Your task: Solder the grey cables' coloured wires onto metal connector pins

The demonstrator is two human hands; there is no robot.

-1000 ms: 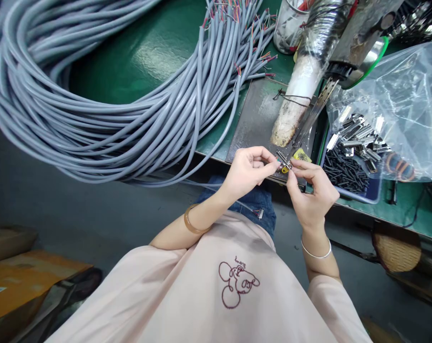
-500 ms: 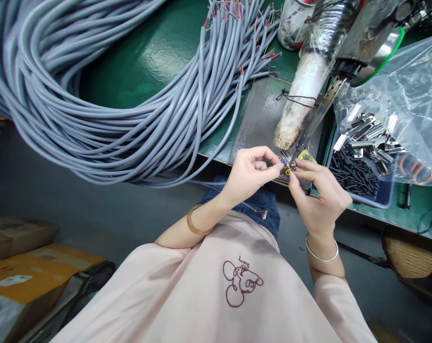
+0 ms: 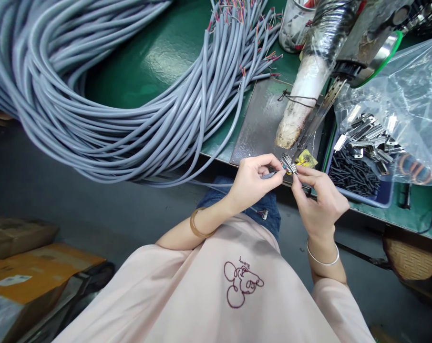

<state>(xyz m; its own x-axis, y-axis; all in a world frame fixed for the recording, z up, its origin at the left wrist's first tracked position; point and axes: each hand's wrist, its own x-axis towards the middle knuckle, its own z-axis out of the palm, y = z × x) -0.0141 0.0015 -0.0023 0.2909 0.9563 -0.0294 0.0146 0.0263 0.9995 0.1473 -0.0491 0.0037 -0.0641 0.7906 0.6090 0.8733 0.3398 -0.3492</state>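
Note:
Between my hands is a small metal multi-pin connector (image 3: 289, 163) with coloured wires at its near side, just over the front edge of the metal plate. My right hand (image 3: 319, 197) pinches the connector's right end between thumb and fingertips. My left hand (image 3: 253, 182) is closed, thumb and forefinger pinching a grey cable (image 3: 269, 175) close to where its wires meet the connector. Right behind the connector lies a crumpled yellow piece (image 3: 307, 158). A second wired connector (image 3: 263, 214) rests on my lap in the jeans area.
Grey cables (image 3: 137, 119) with stripped ends lie in a big coil at left. A white wrapped tube (image 3: 298, 105) and a slim metal rod (image 3: 321, 114) slope down over the metal plate (image 3: 253, 124). At right, a blue bin (image 3: 387, 195) holds connectors and black sleeves beside a plastic bag (image 3: 412, 95).
The connector has been turned so its long metal face shows more clearly. Both hands have shifted slightly toward me, and the grey cable now shows in my left hand.

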